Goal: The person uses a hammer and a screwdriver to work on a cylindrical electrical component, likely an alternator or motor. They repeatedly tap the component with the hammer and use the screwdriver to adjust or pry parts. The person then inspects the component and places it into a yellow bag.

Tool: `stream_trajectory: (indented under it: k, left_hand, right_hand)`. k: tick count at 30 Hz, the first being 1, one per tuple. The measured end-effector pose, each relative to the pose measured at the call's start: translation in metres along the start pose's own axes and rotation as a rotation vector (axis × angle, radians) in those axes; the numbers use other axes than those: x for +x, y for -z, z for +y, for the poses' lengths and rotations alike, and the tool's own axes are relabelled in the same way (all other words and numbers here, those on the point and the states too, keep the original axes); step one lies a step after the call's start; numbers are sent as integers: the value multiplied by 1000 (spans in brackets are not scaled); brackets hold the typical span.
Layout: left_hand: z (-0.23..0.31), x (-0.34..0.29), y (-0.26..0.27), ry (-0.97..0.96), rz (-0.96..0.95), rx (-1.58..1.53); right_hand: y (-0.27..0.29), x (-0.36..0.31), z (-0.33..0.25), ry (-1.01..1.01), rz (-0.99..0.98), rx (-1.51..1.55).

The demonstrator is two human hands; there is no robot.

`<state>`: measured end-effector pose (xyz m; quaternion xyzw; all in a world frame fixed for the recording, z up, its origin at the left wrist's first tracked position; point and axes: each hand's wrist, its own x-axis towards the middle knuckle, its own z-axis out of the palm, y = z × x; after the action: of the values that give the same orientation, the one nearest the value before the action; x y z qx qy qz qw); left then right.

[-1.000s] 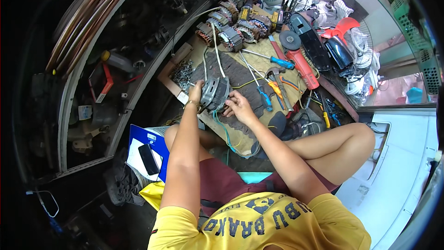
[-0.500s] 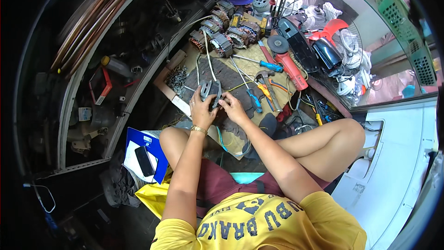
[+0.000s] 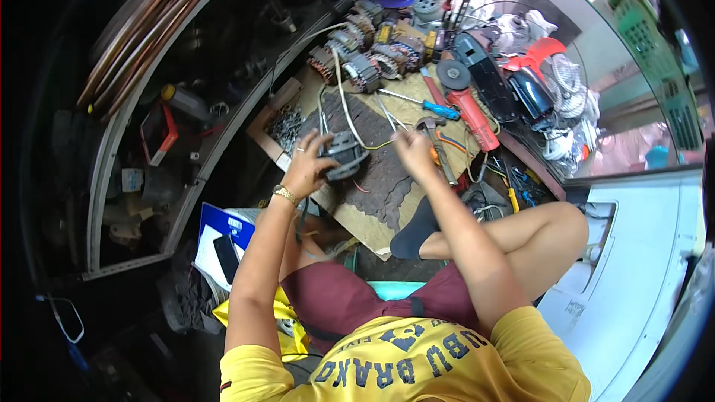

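My left hand (image 3: 304, 169) grips the near left side of a grey metal motor part (image 3: 345, 155), with the thumb and fingers apart along its edge. A pale cable (image 3: 341, 93) runs from the motor part toward the back. My right hand (image 3: 417, 155), a little blurred, is closed over the spot where a blue screwdriver handle lay; the thin metal shaft (image 3: 385, 113) comes out at its fingertips. The handle itself is hidden under the fingers. Beside this hand lie a hammer (image 3: 430, 125) and an orange-handled tool (image 3: 435, 156). Under the motor part is a dark, worn mat (image 3: 383, 186) on a board.
Several motor stators (image 3: 363, 71) crowd the back of the board. A red angle grinder (image 3: 473, 115) and a second blue screwdriver (image 3: 441, 109) lie at the right. Screws fill a wooden tray (image 3: 287, 130) at the left. My sock-covered foot (image 3: 415, 231) touches the board's near edge.
My right hand has left the motor part and moved right to the screwdriver. The motor part has turned in my left hand and sits lower. My left knee has dropped out toward the left.
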<state>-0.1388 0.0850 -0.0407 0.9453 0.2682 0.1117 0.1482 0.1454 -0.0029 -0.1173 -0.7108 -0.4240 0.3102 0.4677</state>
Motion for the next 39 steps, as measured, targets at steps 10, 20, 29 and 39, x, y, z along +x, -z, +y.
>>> stream_trajectory:
  k: [10,20,29,39]
  left_hand:
    - [34,-31,-91,622,569,-364]
    - [24,45,-69,1076,581,-83]
    - [16,31,-77,921,628,-24]
    - [14,19,-75,626,677,-167]
  right_hand:
    - [37,178,94,92,2,-1053]
    - [20,219,98,1,111,-1142]
    - [25,198,80,84,179,-970]
    - [31,133,29,5,-38,-266]
